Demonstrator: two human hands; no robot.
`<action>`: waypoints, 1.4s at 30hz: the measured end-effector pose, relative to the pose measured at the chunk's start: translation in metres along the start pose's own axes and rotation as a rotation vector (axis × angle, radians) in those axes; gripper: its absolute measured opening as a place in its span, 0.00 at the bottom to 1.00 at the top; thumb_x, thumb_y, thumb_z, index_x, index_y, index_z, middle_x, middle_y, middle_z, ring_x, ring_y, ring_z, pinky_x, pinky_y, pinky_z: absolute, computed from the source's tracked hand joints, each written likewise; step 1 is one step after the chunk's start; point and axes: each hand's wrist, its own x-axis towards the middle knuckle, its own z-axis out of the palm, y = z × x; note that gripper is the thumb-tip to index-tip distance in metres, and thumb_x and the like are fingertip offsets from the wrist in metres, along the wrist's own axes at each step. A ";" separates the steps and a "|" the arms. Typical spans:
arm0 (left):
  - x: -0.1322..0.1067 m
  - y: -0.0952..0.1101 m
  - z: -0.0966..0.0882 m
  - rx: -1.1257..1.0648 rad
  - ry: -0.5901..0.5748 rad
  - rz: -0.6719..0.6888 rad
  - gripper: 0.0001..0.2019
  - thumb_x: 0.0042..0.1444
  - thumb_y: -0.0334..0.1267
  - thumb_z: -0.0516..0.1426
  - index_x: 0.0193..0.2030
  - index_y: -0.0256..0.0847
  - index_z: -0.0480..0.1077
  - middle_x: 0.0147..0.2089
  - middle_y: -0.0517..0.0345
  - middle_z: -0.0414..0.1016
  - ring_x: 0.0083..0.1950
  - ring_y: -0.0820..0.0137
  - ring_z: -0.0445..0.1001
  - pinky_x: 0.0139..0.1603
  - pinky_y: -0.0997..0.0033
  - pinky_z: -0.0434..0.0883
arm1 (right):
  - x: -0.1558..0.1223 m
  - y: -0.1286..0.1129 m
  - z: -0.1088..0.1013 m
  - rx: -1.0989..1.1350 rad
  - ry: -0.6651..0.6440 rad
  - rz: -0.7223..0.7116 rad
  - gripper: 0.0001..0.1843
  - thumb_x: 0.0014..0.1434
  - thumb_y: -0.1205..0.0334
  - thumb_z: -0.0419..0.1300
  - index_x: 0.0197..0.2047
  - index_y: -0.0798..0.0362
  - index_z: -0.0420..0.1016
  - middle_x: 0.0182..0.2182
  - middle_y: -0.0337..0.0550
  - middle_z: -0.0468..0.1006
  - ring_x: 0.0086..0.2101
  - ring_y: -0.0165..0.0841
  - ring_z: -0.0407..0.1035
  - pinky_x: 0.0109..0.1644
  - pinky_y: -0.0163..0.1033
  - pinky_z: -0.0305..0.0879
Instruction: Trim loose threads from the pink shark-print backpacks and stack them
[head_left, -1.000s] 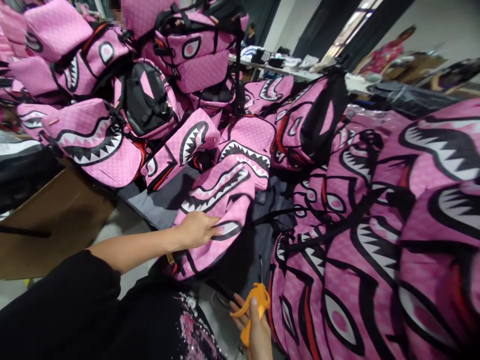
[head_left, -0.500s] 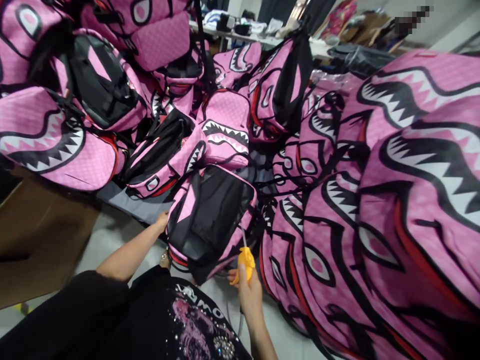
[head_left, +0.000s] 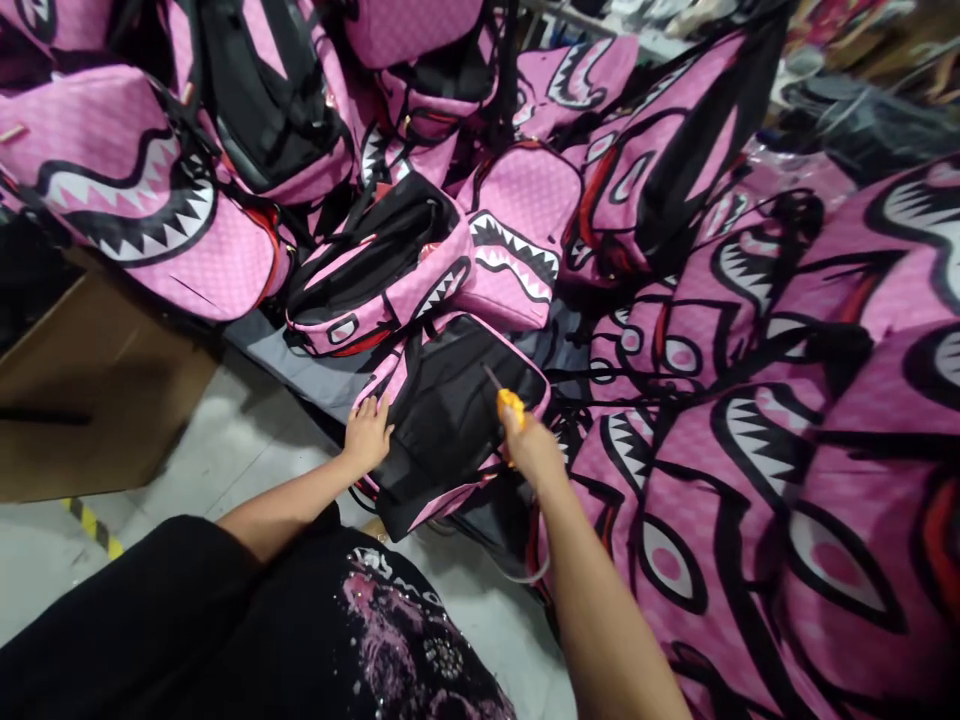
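In front of me a pink and black backpack [head_left: 457,400] lies with its black back panel up and its straps toward me. My left hand [head_left: 367,437] rests on its near left edge, fingers spread and empty. My right hand [head_left: 536,450] is closed around a yellow-handled tool [head_left: 511,408] with a thin, pointed metal end, held over the right part of the back panel. My fingers cover much of the handle, so I cannot make out its exact kind.
Pink shark-mouth backpacks are piled beyond, including one on its side [head_left: 382,275] and one upright [head_left: 517,235]. A row of backpacks [head_left: 697,520] stands close on my right. A cardboard box [head_left: 105,380] is at the left, by yellow-black floor tape [head_left: 91,527].
My left hand has moved from beside the backpack onto its edge, fingers now spread. My right hand has lifted the yellow-handled tool up over the black panel. The view has shifted.
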 end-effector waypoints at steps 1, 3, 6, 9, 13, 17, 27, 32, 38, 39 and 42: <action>-0.002 -0.010 -0.008 -0.172 -0.032 0.010 0.28 0.62 0.38 0.55 0.69 0.38 0.60 0.68 0.39 0.65 0.68 0.53 0.65 0.68 0.53 0.60 | 0.016 -0.006 -0.010 -0.027 0.010 0.031 0.39 0.69 0.40 0.31 0.55 0.61 0.70 0.43 0.63 0.78 0.45 0.45 0.73 0.44 0.43 0.64; -0.006 -0.031 -0.025 -0.564 -0.143 -0.030 0.24 0.64 0.45 0.54 0.64 0.39 0.66 0.61 0.43 0.74 0.58 0.57 0.75 0.61 0.58 0.69 | 0.040 -0.016 -0.020 -0.047 -0.016 0.043 0.38 0.69 0.39 0.33 0.54 0.61 0.70 0.46 0.65 0.76 0.47 0.47 0.72 0.46 0.45 0.63; -0.004 -0.051 -0.040 -0.999 -0.276 -0.289 0.26 0.62 0.55 0.55 0.54 0.33 0.71 0.48 0.40 0.81 0.44 0.61 0.82 0.45 0.66 0.76 | 0.048 -0.022 -0.019 -0.071 -0.087 -0.029 0.33 0.67 0.38 0.42 0.52 0.59 0.71 0.46 0.63 0.77 0.47 0.45 0.72 0.45 0.42 0.62; 0.013 -0.055 -0.045 -1.138 -0.322 -0.576 0.26 0.64 0.57 0.51 0.47 0.32 0.71 0.40 0.39 0.82 0.36 0.64 0.82 0.34 0.72 0.75 | 0.033 -0.026 -0.010 -0.097 -0.128 -0.050 0.31 0.69 0.43 0.41 0.50 0.62 0.71 0.41 0.61 0.78 0.41 0.41 0.74 0.41 0.39 0.62; 0.034 -0.054 -0.047 -1.041 -0.442 -0.692 0.30 0.67 0.58 0.43 0.40 0.32 0.73 0.33 0.40 0.81 0.30 0.65 0.80 0.30 0.70 0.75 | 0.008 -0.039 0.002 0.004 -0.527 -0.218 0.26 0.66 0.40 0.50 0.36 0.56 0.74 0.20 0.42 0.74 0.21 0.31 0.67 0.27 0.33 0.59; 0.035 -0.049 -0.048 -0.829 -0.448 -0.628 0.30 0.68 0.56 0.41 0.45 0.32 0.73 0.28 0.45 0.79 0.25 0.66 0.76 0.29 0.68 0.73 | 0.002 -0.054 -0.001 0.178 -0.412 -0.198 0.27 0.67 0.39 0.47 0.34 0.55 0.71 0.14 0.35 0.64 0.16 0.29 0.60 0.20 0.33 0.54; -0.006 0.016 -0.014 0.233 -0.236 0.127 0.34 0.57 0.49 0.61 0.70 0.48 0.60 0.68 0.37 0.59 0.64 0.43 0.61 0.60 0.46 0.61 | -0.017 -0.023 -0.043 -0.098 -0.462 -0.143 0.29 0.66 0.40 0.48 0.41 0.57 0.77 0.21 0.44 0.74 0.23 0.35 0.69 0.28 0.36 0.60; -0.038 0.049 0.009 0.210 -0.178 0.400 0.34 0.63 0.52 0.54 0.71 0.38 0.56 0.76 0.36 0.44 0.72 0.46 0.51 0.68 0.44 0.51 | -0.019 0.006 -0.059 -0.353 -0.253 0.051 0.30 0.67 0.43 0.46 0.45 0.61 0.77 0.29 0.55 0.78 0.32 0.41 0.75 0.36 0.41 0.64; -0.066 0.074 0.045 0.412 -0.445 0.502 0.43 0.56 0.41 0.62 0.75 0.46 0.47 0.77 0.44 0.38 0.71 0.44 0.54 0.62 0.42 0.61 | -0.051 0.029 -0.071 -0.304 -0.306 0.155 0.32 0.67 0.39 0.44 0.49 0.57 0.76 0.23 0.49 0.76 0.27 0.42 0.74 0.36 0.42 0.64; -0.066 0.073 0.047 0.439 -0.419 0.503 0.40 0.58 0.36 0.59 0.75 0.48 0.47 0.78 0.46 0.38 0.72 0.45 0.54 0.64 0.42 0.60 | -0.059 0.036 -0.073 -0.267 -0.322 0.155 0.31 0.67 0.39 0.44 0.49 0.56 0.75 0.22 0.47 0.76 0.26 0.41 0.74 0.35 0.42 0.64; -0.070 0.068 0.047 0.418 -0.376 0.628 0.37 0.59 0.27 0.53 0.74 0.47 0.49 0.78 0.51 0.38 0.74 0.51 0.51 0.69 0.46 0.54 | -0.084 0.061 -0.071 -0.144 -0.386 0.123 0.29 0.66 0.38 0.45 0.42 0.53 0.75 0.17 0.43 0.74 0.24 0.40 0.73 0.33 0.40 0.64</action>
